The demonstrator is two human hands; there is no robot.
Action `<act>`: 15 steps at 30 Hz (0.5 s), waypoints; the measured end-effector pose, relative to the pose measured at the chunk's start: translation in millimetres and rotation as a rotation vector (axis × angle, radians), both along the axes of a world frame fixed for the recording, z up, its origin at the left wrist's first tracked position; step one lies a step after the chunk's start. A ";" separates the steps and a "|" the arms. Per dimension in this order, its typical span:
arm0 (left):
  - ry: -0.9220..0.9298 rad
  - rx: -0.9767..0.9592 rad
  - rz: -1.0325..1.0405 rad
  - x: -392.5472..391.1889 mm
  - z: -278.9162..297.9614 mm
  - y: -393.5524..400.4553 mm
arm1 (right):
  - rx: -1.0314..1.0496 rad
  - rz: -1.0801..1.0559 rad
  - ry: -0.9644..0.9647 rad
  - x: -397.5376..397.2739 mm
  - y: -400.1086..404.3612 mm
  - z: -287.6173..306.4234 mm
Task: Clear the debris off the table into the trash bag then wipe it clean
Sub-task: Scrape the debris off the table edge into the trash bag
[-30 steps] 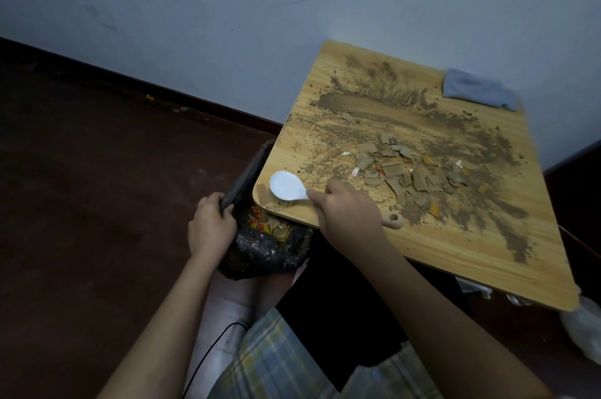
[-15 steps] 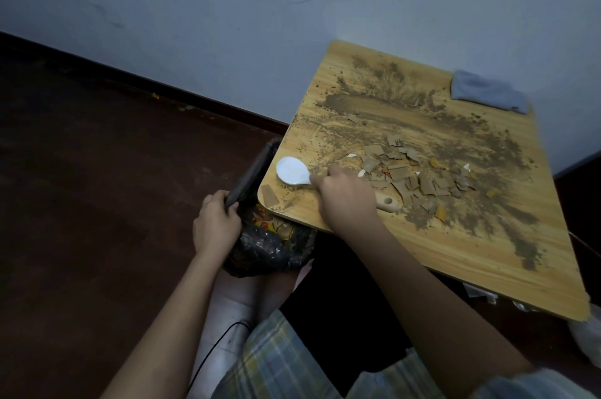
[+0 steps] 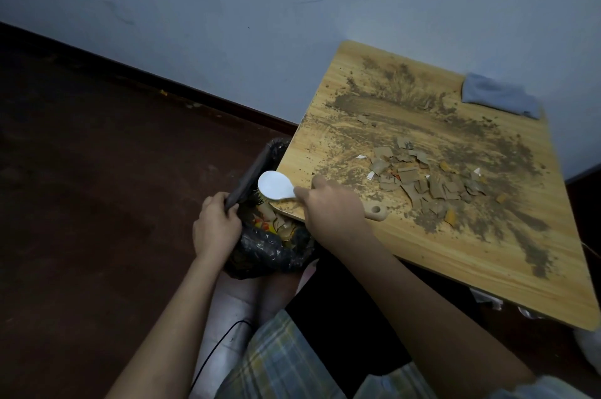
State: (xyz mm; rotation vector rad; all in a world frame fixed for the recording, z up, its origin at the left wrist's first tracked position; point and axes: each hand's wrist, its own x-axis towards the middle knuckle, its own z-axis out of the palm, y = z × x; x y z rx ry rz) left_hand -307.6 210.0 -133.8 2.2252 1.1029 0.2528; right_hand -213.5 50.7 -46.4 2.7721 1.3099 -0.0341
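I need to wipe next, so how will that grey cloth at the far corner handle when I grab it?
The grey cloth lies crumpled and flat, so it is probably floppy and light. It likely won't roll or slip, but dragging it may smear the brown dirt.
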 end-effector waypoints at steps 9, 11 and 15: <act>0.001 0.003 -0.040 8.8 3.9 -0.1 | 0.057 -0.177 0.000 32.5 -21.7 4.7; 0.005 -0.005 -0.042 12.3 4.8 -0.1 | 0.073 -0.245 -0.004 43.8 -30.9 5.5; 0.017 -0.010 -0.059 19.5 5.7 -1.3 | 0.084 -0.395 0.005 69.6 -53.6 8.1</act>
